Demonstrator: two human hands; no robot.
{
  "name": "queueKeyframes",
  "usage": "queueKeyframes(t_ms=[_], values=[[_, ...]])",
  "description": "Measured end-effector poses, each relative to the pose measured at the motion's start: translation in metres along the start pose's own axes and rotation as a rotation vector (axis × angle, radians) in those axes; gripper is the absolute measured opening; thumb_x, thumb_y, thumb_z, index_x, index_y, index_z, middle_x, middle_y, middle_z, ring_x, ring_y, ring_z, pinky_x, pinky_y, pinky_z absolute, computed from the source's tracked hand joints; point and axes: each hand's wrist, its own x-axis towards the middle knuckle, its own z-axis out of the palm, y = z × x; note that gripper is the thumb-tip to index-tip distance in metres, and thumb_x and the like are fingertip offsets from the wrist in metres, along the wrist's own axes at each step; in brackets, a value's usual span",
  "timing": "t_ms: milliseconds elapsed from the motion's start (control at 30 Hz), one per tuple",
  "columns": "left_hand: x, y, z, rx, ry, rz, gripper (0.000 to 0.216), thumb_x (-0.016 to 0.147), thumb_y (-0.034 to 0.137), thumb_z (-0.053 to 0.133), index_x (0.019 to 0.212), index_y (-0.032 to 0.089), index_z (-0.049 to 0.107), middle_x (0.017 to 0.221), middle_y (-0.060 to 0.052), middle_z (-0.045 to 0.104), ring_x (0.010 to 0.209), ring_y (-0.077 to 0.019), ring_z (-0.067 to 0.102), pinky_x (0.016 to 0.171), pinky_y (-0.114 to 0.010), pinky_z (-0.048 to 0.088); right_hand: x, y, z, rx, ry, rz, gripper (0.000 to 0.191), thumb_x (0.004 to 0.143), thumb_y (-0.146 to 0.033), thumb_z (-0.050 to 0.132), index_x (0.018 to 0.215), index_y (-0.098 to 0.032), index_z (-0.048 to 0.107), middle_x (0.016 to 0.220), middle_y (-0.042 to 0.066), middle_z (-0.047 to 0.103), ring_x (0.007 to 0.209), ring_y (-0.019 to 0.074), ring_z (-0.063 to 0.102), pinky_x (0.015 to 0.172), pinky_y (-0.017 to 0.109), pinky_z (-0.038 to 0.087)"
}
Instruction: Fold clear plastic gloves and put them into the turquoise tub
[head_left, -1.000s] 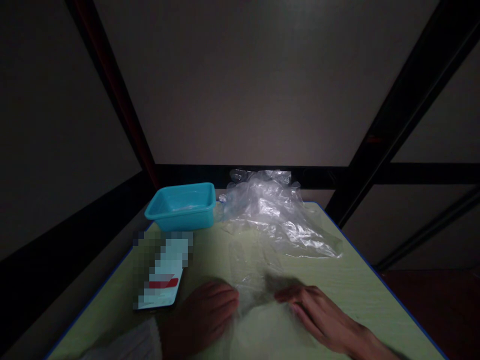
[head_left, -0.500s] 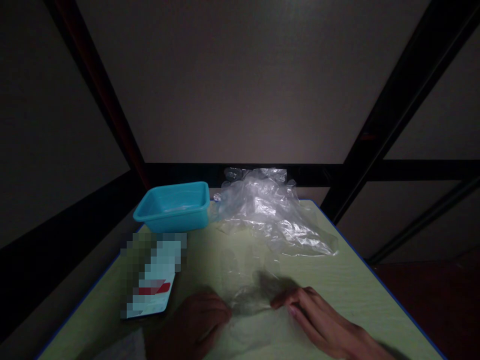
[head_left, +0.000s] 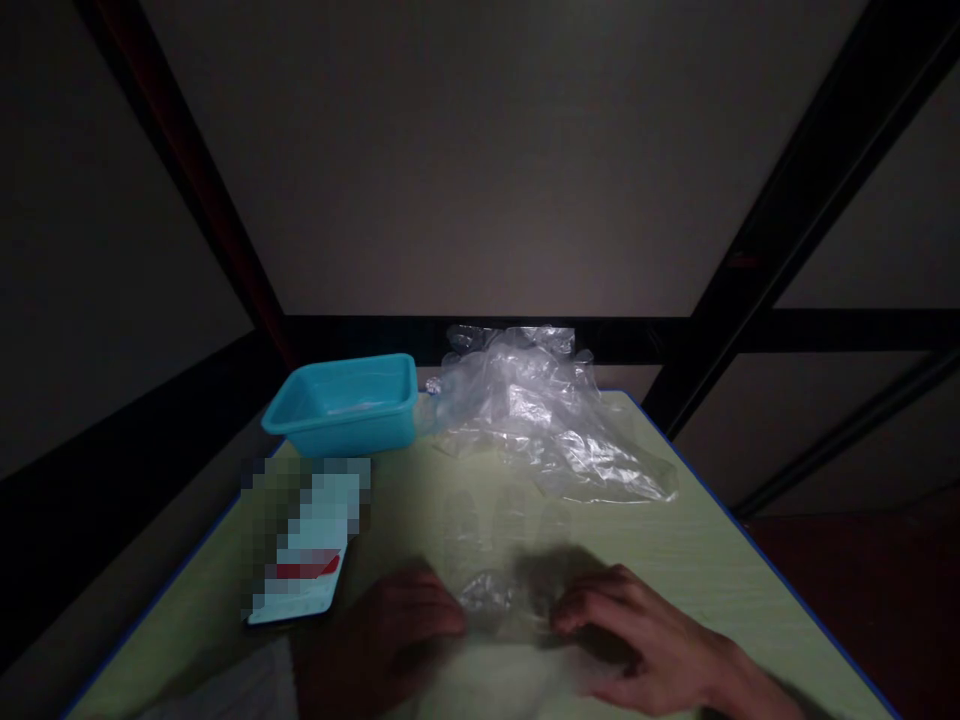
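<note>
A clear disposable plastic glove (head_left: 487, 595) lies crumpled between my hands, its flat finger shapes pointing away from me over the table. My left hand (head_left: 401, 625) is curled at the glove's left side, fingertips on the film; it is dark and partly blurred. On the other side, my right hand (head_left: 637, 630) has its fingers bent onto the glove's right edge, with the thumb lower down near the loose film. The glove's near end is blurred and hard to make out. Beyond it sits a heap of similar clear plastic gloves (head_left: 532, 405).
A blue plastic basin (head_left: 356, 432) stands at the table's far left corner. A phone (head_left: 319, 560), its screen lit and partly pixelated, lies in front of it. The pale green table (head_left: 720, 590) has a blue edge and meets a panelled wall (head_left: 487, 180).
Both hands stay at the glove's sides. My right hand has shifted slightly right, its thumb farther from its fingers. The glove's finger shapes lie flatter and show more distinctly. The view has tilted slightly.
</note>
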Motion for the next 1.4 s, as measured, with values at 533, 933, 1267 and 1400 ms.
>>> queueKeyframes(t_ms=[533,933,1267,1400], values=[[-0.006,0.003,0.001,0.461,-0.091,0.207,0.029,0.087,0.010,0.043,0.114,0.014,0.052,0.109,-0.006,0.066,0.099,-0.0189,0.058,0.089,-0.031,0.046,-0.015,-0.014,0.002,-0.576,0.081,-0.283,0.031,0.094,-0.014,0.035,0.101,-0.009,0.064,0.097,0.009,0.071,0.084,0.0187,0.066,0.075,0.029,0.055],[-0.014,-0.001,-0.001,0.139,-0.020,0.182,0.050,0.078,0.005,0.037,0.125,0.021,0.038,0.124,-0.006,0.056,0.114,-0.0186,0.050,0.097,-0.036,0.041,-0.024,-0.008,-0.004,-0.253,0.018,0.019,0.042,0.089,-0.007,0.034,0.129,-0.013,0.045,0.127,0.011,0.056,0.120,0.0196,0.049,0.098,0.040,0.045],[-0.017,-0.017,-0.004,0.255,-0.027,-0.065,0.062,0.069,0.002,0.034,0.129,0.017,0.038,0.126,-0.007,0.052,0.116,-0.0236,0.047,0.099,-0.043,0.039,0.014,0.014,-0.002,-0.347,0.067,0.257,0.049,0.083,-0.004,0.035,0.131,-0.009,0.041,0.123,0.017,0.056,0.114,0.0263,0.052,0.098,0.051,0.039],[-0.019,-0.017,-0.001,0.375,-0.001,-0.030,0.062,0.067,0.000,0.033,0.127,0.015,0.041,0.121,-0.008,0.056,0.113,-0.0232,0.049,0.099,-0.046,0.039,0.031,0.023,-0.001,-0.365,0.028,0.258,0.046,0.086,-0.006,0.035,0.131,-0.010,0.041,0.127,0.017,0.054,0.122,0.0275,0.045,0.102,0.054,0.033]])
